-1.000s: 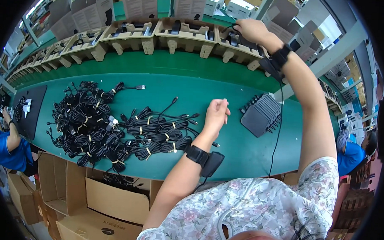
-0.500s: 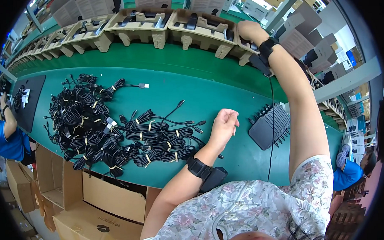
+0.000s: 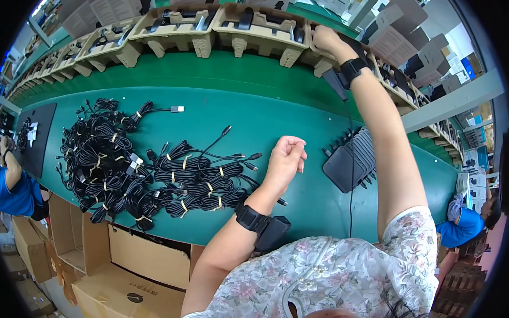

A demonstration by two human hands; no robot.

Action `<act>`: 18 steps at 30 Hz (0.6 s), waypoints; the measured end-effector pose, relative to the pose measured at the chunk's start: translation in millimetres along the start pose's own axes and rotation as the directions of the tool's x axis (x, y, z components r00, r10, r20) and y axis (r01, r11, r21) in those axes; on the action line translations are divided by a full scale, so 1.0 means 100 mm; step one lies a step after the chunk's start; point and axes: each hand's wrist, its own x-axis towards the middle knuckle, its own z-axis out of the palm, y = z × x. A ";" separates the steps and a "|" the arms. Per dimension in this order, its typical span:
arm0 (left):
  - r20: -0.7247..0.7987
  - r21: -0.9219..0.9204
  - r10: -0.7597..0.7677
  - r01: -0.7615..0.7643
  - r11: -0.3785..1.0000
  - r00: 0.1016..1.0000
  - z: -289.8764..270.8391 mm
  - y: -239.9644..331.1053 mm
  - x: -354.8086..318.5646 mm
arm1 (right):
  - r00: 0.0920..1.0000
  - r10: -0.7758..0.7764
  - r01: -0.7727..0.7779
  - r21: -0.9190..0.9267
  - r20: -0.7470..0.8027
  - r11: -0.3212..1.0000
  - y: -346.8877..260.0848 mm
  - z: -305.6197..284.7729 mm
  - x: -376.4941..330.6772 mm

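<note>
My right hand is stretched out to the upper right, down at the left end of a moulded cardboard tray. Its fingertips are hidden, so I cannot make out a hold. A dark flat piece shows in that tray beside my wrist. My left hand hovers over the green table with its fingers curled together and nothing visible in them. Close to its left lie bundled black cables with pale ties, in front of a bigger cable heap. A row of black flat devices stands to its right.
More moulded trays line the raised green ledge, with open printed boxes behind. A grey post slants in at the right. Cardboard boxes stand below the table edge. Co-workers in blue sit at both sides.
The whole view has shifted slightly, so the trays and cables sit a little further left. My right hand stays at the same tray, and my left hand keeps its curled pose.
</note>
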 end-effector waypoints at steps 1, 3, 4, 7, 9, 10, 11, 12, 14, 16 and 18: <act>-0.005 -0.001 -0.010 0.010 1.000 1.000 0.00 0.00 0.00 | 1.000 -0.001 0.001 0.005 0.009 1.000 -0.03 0.00 -0.04; -0.001 0.013 -0.005 0.005 1.000 1.000 0.03 0.02 0.01 | 0.920 0.100 -0.114 -0.014 -0.378 0.993 -0.03 0.09 -0.13; 0.000 0.021 -0.004 0.004 1.000 1.000 0.04 0.03 0.02 | 0.822 0.140 -0.173 -0.008 -0.552 0.985 -0.03 0.14 -0.16; 0.027 0.041 -0.015 0.014 0.999 1.000 0.12 0.06 0.08 | 0.830 0.343 -0.238 0.276 -0.440 0.931 0.17 0.11 -0.17; 0.035 0.054 -0.041 0.039 0.998 0.999 0.08 0.02 0.05 | 0.900 0.284 -0.222 0.212 -0.331 0.952 0.10 0.00 -0.26; 0.035 0.042 -0.027 0.026 0.999 0.999 0.06 0.02 0.05 | 0.949 0.204 -0.171 0.150 -0.242 0.974 0.06 -0.14 -0.30; 0.039 0.032 -0.007 0.006 0.999 0.999 0.06 0.03 0.06 | 0.980 0.126 -0.113 0.092 -0.151 0.989 0.07 -0.28 -0.35; 0.031 0.021 0.022 -0.023 1.000 0.999 0.03 0.04 0.08 | 0.980 0.132 -0.118 0.098 -0.147 0.988 -0.07 -0.43 -0.50; 0.023 0.046 0.015 -0.016 0.999 1.000 0.04 0.05 0.09 | 0.904 -0.011 -0.056 -0.144 -0.428 0.988 -0.33 -0.63 -0.99; 0.018 0.081 0.013 -0.014 0.997 1.000 0.12 0.05 0.08 | 0.885 0.083 -0.087 0.012 -0.459 0.996 -0.29 -0.62 -1.40; 0.025 0.105 0.016 -0.018 0.994 1.000 0.10 0.04 0.06 | 0.899 -0.022 0.047 0.047 -0.438 0.998 -0.42 -0.59 -2.07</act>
